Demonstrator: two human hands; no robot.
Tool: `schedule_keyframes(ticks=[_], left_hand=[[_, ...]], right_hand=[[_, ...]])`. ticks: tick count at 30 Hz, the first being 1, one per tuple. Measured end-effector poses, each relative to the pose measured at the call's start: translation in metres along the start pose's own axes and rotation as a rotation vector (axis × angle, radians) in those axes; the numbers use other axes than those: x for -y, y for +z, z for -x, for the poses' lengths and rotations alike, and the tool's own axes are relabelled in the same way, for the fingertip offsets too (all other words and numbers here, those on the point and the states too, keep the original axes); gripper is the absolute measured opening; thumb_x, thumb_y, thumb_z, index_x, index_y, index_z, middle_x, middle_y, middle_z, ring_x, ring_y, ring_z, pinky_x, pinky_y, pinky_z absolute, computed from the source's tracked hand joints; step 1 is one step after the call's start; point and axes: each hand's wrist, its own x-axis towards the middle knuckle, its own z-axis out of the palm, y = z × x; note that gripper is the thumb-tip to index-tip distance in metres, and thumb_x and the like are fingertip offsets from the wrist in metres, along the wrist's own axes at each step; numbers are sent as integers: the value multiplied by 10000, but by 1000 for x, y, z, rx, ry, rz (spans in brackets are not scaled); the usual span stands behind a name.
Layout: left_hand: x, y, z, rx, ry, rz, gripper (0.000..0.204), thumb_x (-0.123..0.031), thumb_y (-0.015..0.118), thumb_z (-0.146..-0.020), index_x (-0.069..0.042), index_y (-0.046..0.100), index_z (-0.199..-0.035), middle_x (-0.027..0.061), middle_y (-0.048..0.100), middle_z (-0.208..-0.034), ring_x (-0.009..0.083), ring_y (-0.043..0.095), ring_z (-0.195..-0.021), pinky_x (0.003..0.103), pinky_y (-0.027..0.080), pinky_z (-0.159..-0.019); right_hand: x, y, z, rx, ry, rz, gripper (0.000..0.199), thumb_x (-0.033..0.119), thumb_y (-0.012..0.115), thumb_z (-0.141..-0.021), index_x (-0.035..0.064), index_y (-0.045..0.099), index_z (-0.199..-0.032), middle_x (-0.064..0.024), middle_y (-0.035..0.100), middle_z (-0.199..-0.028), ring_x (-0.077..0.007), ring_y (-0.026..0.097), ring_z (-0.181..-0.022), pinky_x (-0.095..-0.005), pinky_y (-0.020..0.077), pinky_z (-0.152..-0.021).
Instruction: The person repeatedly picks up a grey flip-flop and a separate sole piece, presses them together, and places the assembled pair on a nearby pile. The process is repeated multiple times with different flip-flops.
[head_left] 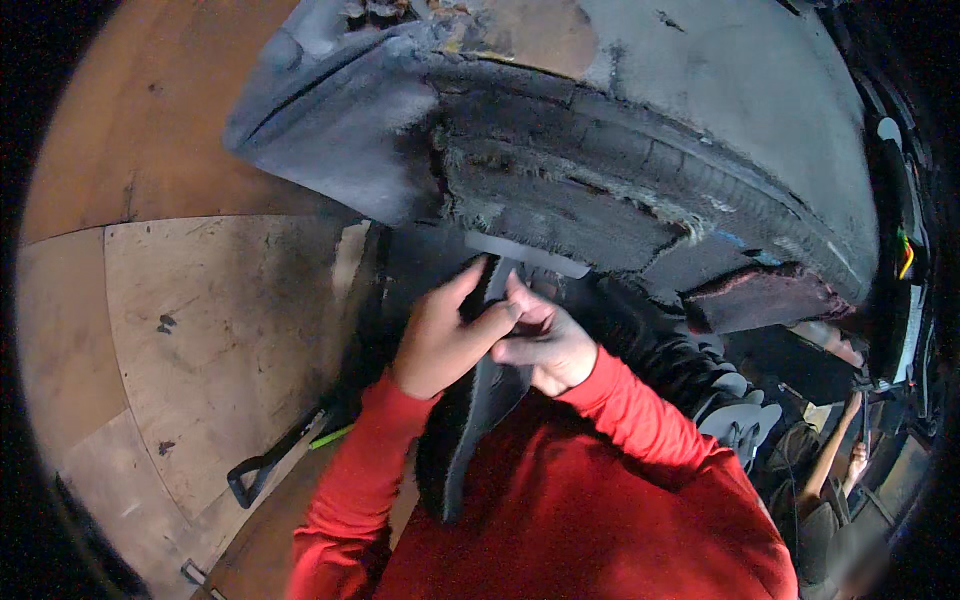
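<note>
A long, dark shoe sole (pixel 452 460) with a grey edge hangs upright between my hands, its lower end near my red shirt. My left hand (pixel 445 335) is closed on its left side, thumb laid across it. My right hand (pixel 550 342) grips it from the right, with thumb and fingers bent in near its upper part. The sole's top end meets or lies just under a pale grey bar (pixel 527 254); I cannot tell whether they touch. Above the bar hangs a frayed, dusty dark fabric flap (pixel 560 200) on the machine housing (pixel 720 70).
Wooden panels (pixel 220 340) stand on the left, with a black handle (pixel 243 484) and a green strip (pixel 331 437) low beside them. Several grey soles (pixel 740 415) are piled at the right. Farther right, another person's hand (pixel 857 462) shows. A dark red cloth (pixel 765 297) hangs from the housing.
</note>
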Motion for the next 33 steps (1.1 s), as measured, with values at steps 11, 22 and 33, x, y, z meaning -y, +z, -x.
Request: schedule_keyframes(ticks=[11, 22, 33], left_hand=[[48, 33, 10, -11, -28, 517, 727, 48, 549, -744, 38, 434, -1462, -13, 630, -1113, 39, 529, -838, 209, 468, -733], [48, 42, 32, 71, -71, 953, 785, 144, 492, -721, 19, 402, -1491, 49, 556, -1380, 104, 570, -1129, 243, 456, -950], [0, -6, 26, -60, 121, -17, 534, -41, 656, -895, 80, 496, -1390, 157, 621, -1326, 140, 581, -1166, 300, 461, -994]], right_hand=[[14, -14, 12, -126, -129, 976, 1001, -107, 765, -776, 85, 202, -1581, -47, 499, -1437, -97, 499, -1209, -277, 433, -1044], [12, 10, 42, -190, -363, 1856, 1130, 124, 862, -676, 7, 163, -1555, -354, 140, -1563, -364, 214, -1461, -346, 332, -1142], [-19, 10, 10, 58, -287, 651, 770, -178, 724, -754, 93, 463, -1426, -19, 519, -1372, -131, 497, -1262, -332, 458, -1050]])
